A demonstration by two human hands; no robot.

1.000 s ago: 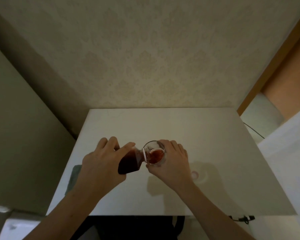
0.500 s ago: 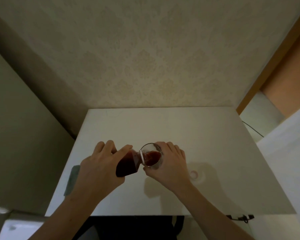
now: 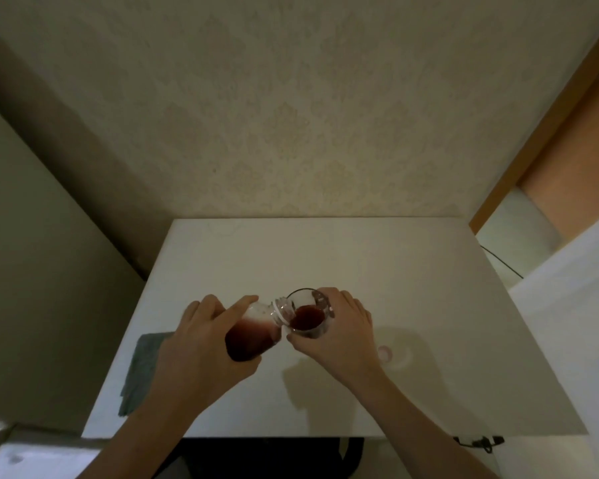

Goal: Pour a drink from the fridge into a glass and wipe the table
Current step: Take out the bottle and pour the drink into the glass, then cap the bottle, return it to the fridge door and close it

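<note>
Near the middle of the white counter (image 3: 325, 257), the left hand (image 3: 201, 344) grips a tilted bottle (image 3: 253, 331) of dark red drink, its mouth at the rim of the glass (image 3: 308, 314) that the right hand (image 3: 339, 330) holds, with a grey cloth (image 3: 140, 371) by the left edge and a cap (image 3: 384, 352) to the right.

left hand (image 3: 201, 344): fingers curled round the bottle (image 3: 253, 331), tipping it rightward
right hand (image 3: 339, 335): fingers wrapped round the glass (image 3: 308, 318)
forearms: both bare, converging
</note>
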